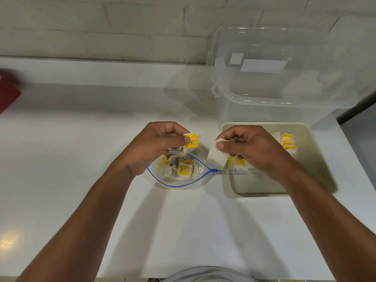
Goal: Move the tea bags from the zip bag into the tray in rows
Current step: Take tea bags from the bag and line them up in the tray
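Observation:
An open clear zip bag (200,176) with a blue seal lies on the white counter and holds several tea bags with yellow tags (184,170). Above it my left hand (154,145) pinches a tea bag by its yellow tag (191,141). My right hand (250,149) pinches a white tea bag (216,158) between the zip bag and the tray. The beige tray (317,159) on the right holds tea bags in rows (288,142), partly hidden by my right hand.
A large clear plastic container (284,78) with its lid stands right behind the tray against the white brick wall. A red object (8,90) sits at the far left edge. The counter's front edge runs along the bottom of the view.

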